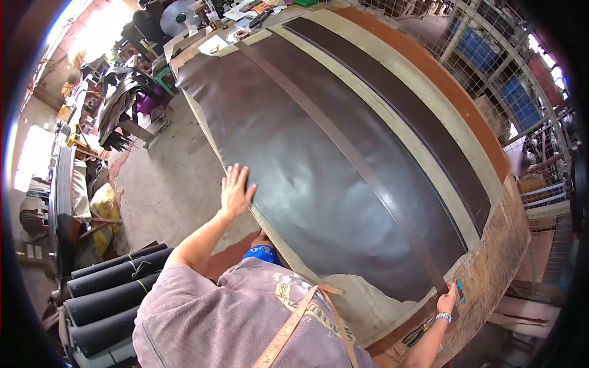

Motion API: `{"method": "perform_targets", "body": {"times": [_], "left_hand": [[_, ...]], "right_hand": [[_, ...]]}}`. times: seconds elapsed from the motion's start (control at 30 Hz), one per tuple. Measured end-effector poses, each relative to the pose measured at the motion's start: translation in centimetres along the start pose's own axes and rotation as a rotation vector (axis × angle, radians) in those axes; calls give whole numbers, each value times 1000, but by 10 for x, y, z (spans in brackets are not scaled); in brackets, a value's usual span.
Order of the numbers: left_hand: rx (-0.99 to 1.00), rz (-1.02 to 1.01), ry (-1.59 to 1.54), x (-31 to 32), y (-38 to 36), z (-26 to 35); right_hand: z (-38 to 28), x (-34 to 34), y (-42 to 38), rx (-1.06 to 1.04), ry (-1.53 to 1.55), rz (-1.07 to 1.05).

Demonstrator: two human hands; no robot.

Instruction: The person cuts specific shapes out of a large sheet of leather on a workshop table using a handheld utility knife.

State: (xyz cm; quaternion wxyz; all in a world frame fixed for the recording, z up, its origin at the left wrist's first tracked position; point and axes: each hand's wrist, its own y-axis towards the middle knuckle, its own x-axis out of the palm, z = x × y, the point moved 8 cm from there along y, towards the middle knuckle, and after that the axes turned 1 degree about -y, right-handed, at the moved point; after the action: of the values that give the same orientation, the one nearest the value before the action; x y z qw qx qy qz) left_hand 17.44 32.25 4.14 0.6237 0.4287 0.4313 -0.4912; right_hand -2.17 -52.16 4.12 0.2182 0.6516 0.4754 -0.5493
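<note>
A large sheet of dark brown leather (288, 184) lies across the table, with a long, flat brown straightedge (343, 150) running lengthwise over it. At the leather's near-left edge, my left hand (236, 193) rests open and flat, fingers spread. My right hand (448, 299) is closed around the straightedge's near end, at the table's right corner. Just beyond those fingers lies a teal-handled cutter (461, 292). Dark-handled pliers or scissors (415, 335) sit beside my right wrist. A tape measure (287, 334) hangs around my neck.
Behind the sheet lie a dark brown leather strip (392, 104) and an orange-brown one (429, 73). Papers and a tape roll (242, 35) are at the table's far end. Black rolls (116, 294) are stacked on the lower left. A wire mesh cage (485, 55) borders the right.
</note>
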Motion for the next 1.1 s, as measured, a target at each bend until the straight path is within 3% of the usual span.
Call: {"method": "perform_targets", "body": {"times": [0.03,0.13,0.27,0.3,0.37,0.4,0.47,0.5,0.57,0.6,0.63,0.67,0.7,0.73,0.77,0.8,0.87,0.93,0.97,1.03,1.07,1.1], "left_hand": [[-78,34,-17,0,16,-27],[-223,160,-92,5,83,-116],[-476,243,-138,-9,198,-234],[-558,220,-183,-18,227,-257],[-697,289,-271,-14,284,-316],[-693,293,-333,-13,313,-335],[-707,287,-399,-19,338,-361],[-723,352,-400,-14,350,-383],[-795,292,-591,7,375,-421],[-857,279,-603,10,381,-431],[-797,365,-639,-8,385,-423],[-619,428,-835,-17,398,-417],[-665,437,-672,-28,401,-420],[-607,528,-730,-10,418,-450],[-667,536,-739,-6,427,-469],[-747,442,-721,-27,423,-453],[-792,428,-776,8,453,-525],[-895,435,-962,-7,460,-512],[-904,325,-706,20,496,-571],[-998,275,-1164,5,488,-523],[-1071,256,-1211,-5,486,-504],[-1010,298,-1270,15,510,-539]], "right_hand": [[-5,0,-3,13,-7,17],[-22,-4,-28,-15,-61,354],[-101,27,-95,73,19,445],[-159,35,-126,163,-49,415],[-184,103,-174,257,-25,546],[-196,138,-198,461,-26,501],[-192,209,-232,578,-88,410],[-227,214,-242,837,-100,272],[-309,204,-242,796,270,388],[-315,211,-241,835,289,446],[-304,217,-248,890,290,503],[-303,222,-252,932,573,575],[-302,221,-249,929,770,655],[-275,228,-251,960,779,803],[-298,222,-252,1130,1052,782],[-292,231,-249,1172,1186,773],[-277,257,-243,1261,1399,730],[-326,246,-235,1274,1377,813],[-339,245,-221,1094,1436,660],[-413,201,-219,1110,1201,811],[-413,200,-205,924,1148,737],[-432,194,-200,923,1021,696]]}}
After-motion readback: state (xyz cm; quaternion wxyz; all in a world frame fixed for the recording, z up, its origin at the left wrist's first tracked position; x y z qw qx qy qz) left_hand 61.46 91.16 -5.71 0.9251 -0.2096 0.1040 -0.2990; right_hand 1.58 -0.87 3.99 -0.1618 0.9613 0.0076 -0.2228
